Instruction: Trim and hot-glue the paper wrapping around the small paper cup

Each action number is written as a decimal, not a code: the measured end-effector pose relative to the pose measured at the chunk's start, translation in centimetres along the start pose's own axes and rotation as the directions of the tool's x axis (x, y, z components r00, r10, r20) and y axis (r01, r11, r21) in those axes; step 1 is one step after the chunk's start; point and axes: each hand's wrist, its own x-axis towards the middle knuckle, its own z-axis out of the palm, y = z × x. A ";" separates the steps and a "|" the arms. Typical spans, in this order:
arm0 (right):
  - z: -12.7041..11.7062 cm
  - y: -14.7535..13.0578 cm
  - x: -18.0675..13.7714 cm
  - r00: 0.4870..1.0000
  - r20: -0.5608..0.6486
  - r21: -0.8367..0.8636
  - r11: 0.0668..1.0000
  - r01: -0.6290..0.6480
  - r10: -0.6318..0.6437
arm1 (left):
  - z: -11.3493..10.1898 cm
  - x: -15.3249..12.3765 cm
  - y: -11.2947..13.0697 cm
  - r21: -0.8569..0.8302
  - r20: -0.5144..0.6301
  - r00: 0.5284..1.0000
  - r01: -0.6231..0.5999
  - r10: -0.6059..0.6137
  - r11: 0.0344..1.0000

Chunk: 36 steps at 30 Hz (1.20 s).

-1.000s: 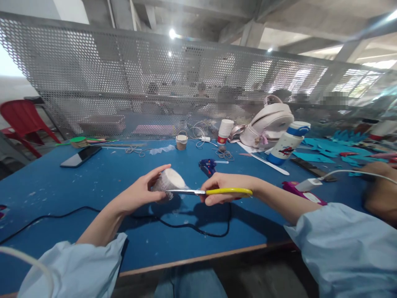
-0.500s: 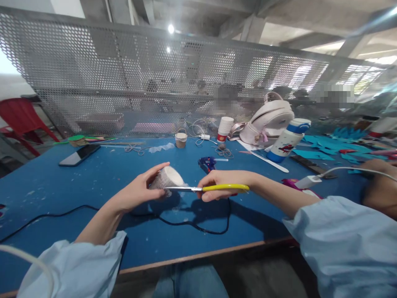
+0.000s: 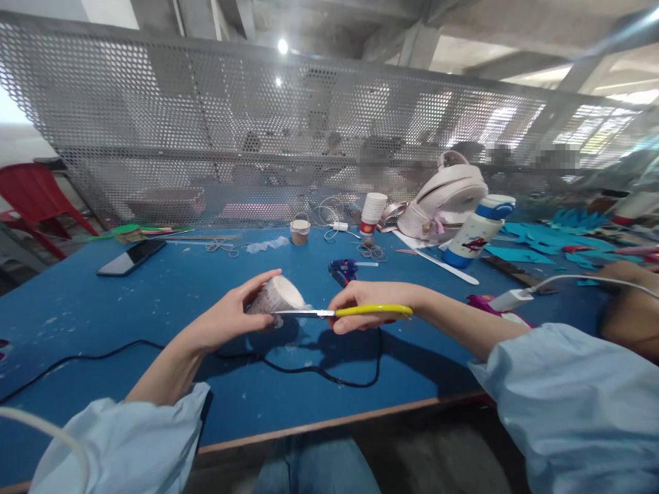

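My left hand [image 3: 226, 320] grips a small white cup-shaped object [image 3: 281, 297] wrapped in pale lace, held on its side above the blue table [image 3: 169, 295]. My right hand [image 3: 363, 305] is closed round yellow-handled scissors [image 3: 342, 313]. Their blades point left and reach the cup's lower rim. A black cable [image 3: 309, 370] loops on the table just below both hands.
A blue glue gun [image 3: 344, 270] lies behind my right hand. Further back stand a stack of paper cups [image 3: 373, 213], a small brown cup [image 3: 300, 232], a white backpack [image 3: 447, 200] and a bottle [image 3: 476, 239]. A phone [image 3: 132, 256] lies left. Another person's hand [image 3: 631, 312] rests at right.
The view has shifted slightly, so both hands sit a little higher in the picture. The cup and scissors keep the same pose against each other.
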 end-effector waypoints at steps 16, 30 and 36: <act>2.6 0.7 -0.7 0.948 -0.289 -0.360 0.933 0.021 -0.133 | -0.1 1.0 -1.3 -0.321 -0.294 0.955 -0.051 -0.048 0.946; 4.7 1.2 6.7 0.221 -0.900 -0.213 0.822 0.529 -0.375 | 0.6 1.0 -1.8 -0.441 -0.229 0.970 -0.030 -0.080 0.897; 5.7 0.7 9.3 0.157 -0.859 -0.296 0.723 0.624 -0.487 | 1.5 1.0 -2.1 -0.413 -0.207 0.975 -0.011 -0.082 0.911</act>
